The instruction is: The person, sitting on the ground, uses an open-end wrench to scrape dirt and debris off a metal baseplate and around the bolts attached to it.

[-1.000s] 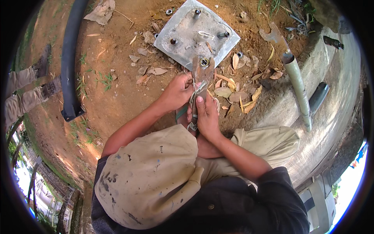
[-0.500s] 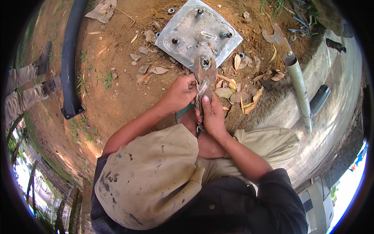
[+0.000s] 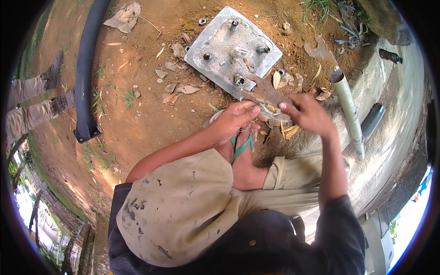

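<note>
Hands meet on a flat, rusty brown steel wrench (image 3: pixel 266 95) that lies slantwise over the near corner of a square grey metal base plate (image 3: pixel 215 55) set in bare reddish soil (image 3: pixel 146 114). The left hand (image 3: pixel 233 121) is curled around the lower part of the wrench handle, fingers folded under it; the right hand (image 3: pixel 309 114) pinches the same handle from the other side, thumb and fingertips closed on its edge. The wrench head sits over a bolt with a nut (image 3: pixel 239 81) at the plate's near corner, which would explain the two-handed hold: it looks like a grip for leverage on that nut.

Three more bolts stand up from the plate, and a loose nut (image 3: pixel 202 21) lies in the dirt just beyond its far edge. To the right, a pale grey pipe (image 3: pixel 347 110) carrying another rusty spanner head (image 3: pixel 321 49) leans along a curved concrete kerb (image 3: pixel 394 105), near the right hand, so room on that side is tight. Leftward the soil is more open, scattered with dry leaves, until a black curved pipe (image 3: pixel 85 78). A foot in a green-strapped sandal (image 3: pixel 242 151) rests just below the hands.
</note>
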Motion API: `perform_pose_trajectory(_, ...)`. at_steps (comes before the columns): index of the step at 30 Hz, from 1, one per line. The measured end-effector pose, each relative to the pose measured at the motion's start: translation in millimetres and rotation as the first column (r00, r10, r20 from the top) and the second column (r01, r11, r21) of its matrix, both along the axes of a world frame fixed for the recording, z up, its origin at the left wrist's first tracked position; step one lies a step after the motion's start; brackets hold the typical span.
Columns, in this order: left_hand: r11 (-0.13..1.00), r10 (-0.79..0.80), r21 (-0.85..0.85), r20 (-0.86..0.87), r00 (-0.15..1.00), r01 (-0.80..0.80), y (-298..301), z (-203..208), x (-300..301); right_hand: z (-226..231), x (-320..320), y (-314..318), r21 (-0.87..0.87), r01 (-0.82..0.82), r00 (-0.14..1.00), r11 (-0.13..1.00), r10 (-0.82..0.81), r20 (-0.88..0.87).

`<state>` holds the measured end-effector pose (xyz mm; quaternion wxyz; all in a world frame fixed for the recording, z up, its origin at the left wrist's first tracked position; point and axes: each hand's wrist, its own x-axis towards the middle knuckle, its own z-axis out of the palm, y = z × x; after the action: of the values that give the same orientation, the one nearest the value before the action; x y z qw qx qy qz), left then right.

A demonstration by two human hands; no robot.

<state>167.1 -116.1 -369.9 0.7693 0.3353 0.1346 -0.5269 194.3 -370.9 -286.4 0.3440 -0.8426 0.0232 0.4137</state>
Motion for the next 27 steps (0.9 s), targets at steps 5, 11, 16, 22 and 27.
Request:
perform_pose_trajectory(5,0.984,0.008,0.175,0.171,0.985,-0.039,21.8,-5.3,-14.3,-23.6,-103.4,100.7,0.302,0.766,0.641,0.568,-0.639,-0.424)
perform_pose_trajectory(11,0.928,-0.074,0.372,0.275,0.959,-0.035,43.1,10.0,7.8,-49.0,-110.4,168.9,0.391,0.897,0.409,0.208,-0.725,-0.553)
perform_pose_trajectory(16,0.863,-0.287,0.499,0.349,0.892,0.082,56.5,23.8,33.6,-38.2,-92.2,204.6,0.375,0.924,0.208,-0.072,-0.729,-0.652)
perform_pose_trajectory(22,0.816,-0.453,0.577,0.595,0.664,0.040,66.4,9.0,55.7,-56.4,-96.1,225.0,0.153,0.671,0.740,0.725,-0.670,-0.068)
perform_pose_trajectory(27,0.766,-0.549,0.634,0.561,0.619,0.105,65.4,19.7,67.4,-59.5,-96.9,229.9,0.278,0.753,0.645,0.597,-0.752,-0.132)
